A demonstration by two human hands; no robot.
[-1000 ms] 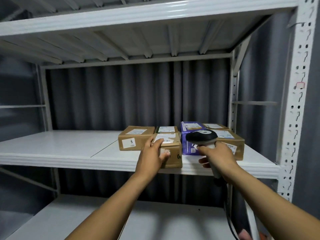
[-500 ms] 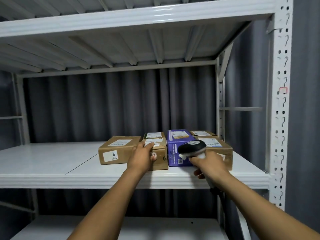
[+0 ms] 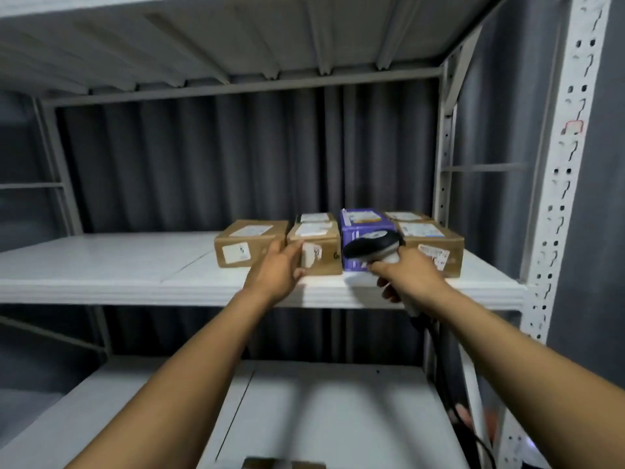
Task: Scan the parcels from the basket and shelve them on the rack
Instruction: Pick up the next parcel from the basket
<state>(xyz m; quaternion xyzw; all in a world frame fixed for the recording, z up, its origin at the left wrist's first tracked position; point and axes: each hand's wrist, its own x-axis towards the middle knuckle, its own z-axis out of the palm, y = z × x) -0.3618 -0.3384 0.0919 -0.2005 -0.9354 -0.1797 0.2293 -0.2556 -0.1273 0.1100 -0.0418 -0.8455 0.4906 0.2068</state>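
Several parcels sit in a row on the middle shelf (image 3: pixel 101 265) of the white rack. From the left: a brown box with a numbered label (image 3: pixel 248 242), a smaller brown box (image 3: pixel 321 245), a purple box (image 3: pixel 363 225) and a brown box at the right (image 3: pixel 436 242). My left hand (image 3: pixel 277 269) lies against the front of the smaller brown box with straight fingers. My right hand (image 3: pixel 406 275) grips a handheld barcode scanner (image 3: pixel 372 247), its dark head in front of the purple box.
Two more labelled boxes stand behind the front row. The rack's right upright (image 3: pixel 558 198) rises beside my right arm. The scanner's cable (image 3: pixel 439 367) hangs down past the lower shelf (image 3: pixel 304 418). A dark curtain hangs behind the rack.
The smaller brown box has been pushed back in line with its neighbours. My left hand has gone from gripping its top corner to lying straight-fingered against its front. The scanner hand stays put.
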